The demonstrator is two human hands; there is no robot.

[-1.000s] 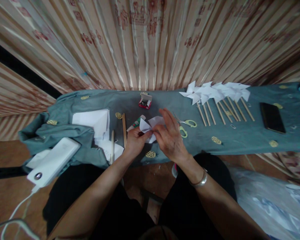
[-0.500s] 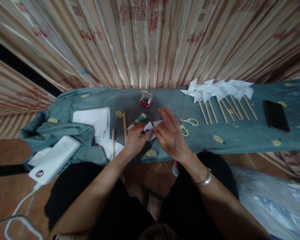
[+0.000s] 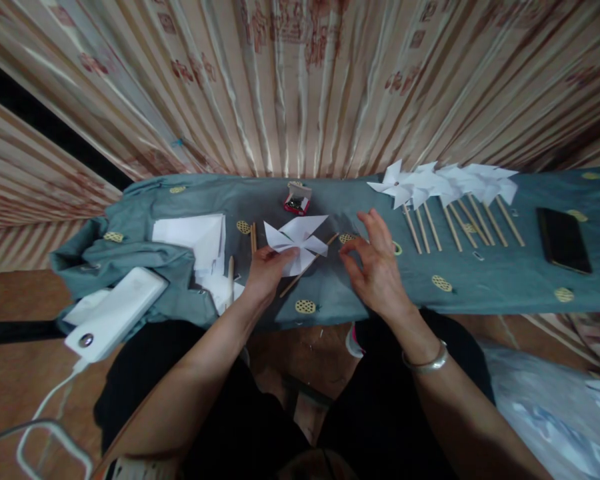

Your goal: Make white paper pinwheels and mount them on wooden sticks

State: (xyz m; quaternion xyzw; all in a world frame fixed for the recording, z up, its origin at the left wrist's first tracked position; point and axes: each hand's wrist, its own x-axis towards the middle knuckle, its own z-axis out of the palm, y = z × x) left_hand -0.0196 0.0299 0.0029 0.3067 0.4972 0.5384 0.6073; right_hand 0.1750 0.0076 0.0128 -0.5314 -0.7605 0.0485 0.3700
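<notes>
My left hand (image 3: pixel 266 272) pinches a white paper pinwheel (image 3: pixel 300 235) between thumb and fingers, its blades spread over the cloth. A thin wooden stick (image 3: pixel 296 283) slants along the pinwheel's lower right side; whether it touches the paper I cannot tell. My right hand (image 3: pixel 375 270) is apart from the pinwheel, to its right. Its thumb and forefinger are curled together while the other fingers stretch out; anything between the tips is too small to make out. Beyond the pinwheel stands an open red box (image 3: pixel 298 200) with small dark pieces inside. Scissors (image 3: pixel 397 249) are mostly hidden behind my right hand.
Finished pinwheels on sticks (image 3: pixel 450 183) lie in a row at the back right, near a black phone (image 3: pixel 563 240). Paper sheets (image 3: pixel 187 233), more sticks (image 3: pixel 253 239), a pencil-like stick (image 3: pixel 231 280) and a white power bank (image 3: pixel 117 313) are at left.
The folded paper between my hands now shows as an opened-out pinwheel in my left hand. My right hand has moved off it to the right. The glue stick is now hidden; a slanting stick shows.
</notes>
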